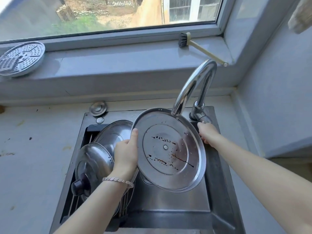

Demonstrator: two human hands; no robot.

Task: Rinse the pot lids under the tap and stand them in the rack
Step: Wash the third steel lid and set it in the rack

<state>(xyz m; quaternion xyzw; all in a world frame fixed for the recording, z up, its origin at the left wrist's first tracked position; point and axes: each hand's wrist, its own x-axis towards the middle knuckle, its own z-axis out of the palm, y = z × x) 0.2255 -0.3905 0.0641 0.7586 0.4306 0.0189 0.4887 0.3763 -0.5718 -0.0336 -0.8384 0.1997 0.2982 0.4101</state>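
L hand (pixel 126 154) grips the big steel lid (pixel 168 149) by its left rim, thumb hooked over the edge onto the inner face, rest of the fingers behind it. Lid's tilted w/ the underside facing up at the cam, held over the sink (pixel 168 203), top edge right under the tap spout (pixel 190 86). Inside has dark brownish splatter and a streak across the middle. Can't make out any water running, tbh.

R hand (pixel 208 133) is up at the tap lever (pixel 202 118), fingertips at its end, but the lid rim covers part of it, so I can't tell if it's actually gripping or just touching.

Left side of the sink has the rack (pixel 73 206) w/ two more lids leaning in it: knob lid (pixel 94 159) in front, dark knob pointing down-left, and a back lid (pixel 114 132) behind it, partly hidden by the L hand.

Other stuff: beaded bracelet (pixel 118 180) on the L wrist, perforated steamer plate (pixel 21 59) propped on the windowsill (pixel 118 59) far left, dish brush (pixel 200 48) on the sill's right end, small round metal cap (pixel 98 108) on the counter (pixel 33 157) just behind the sink.
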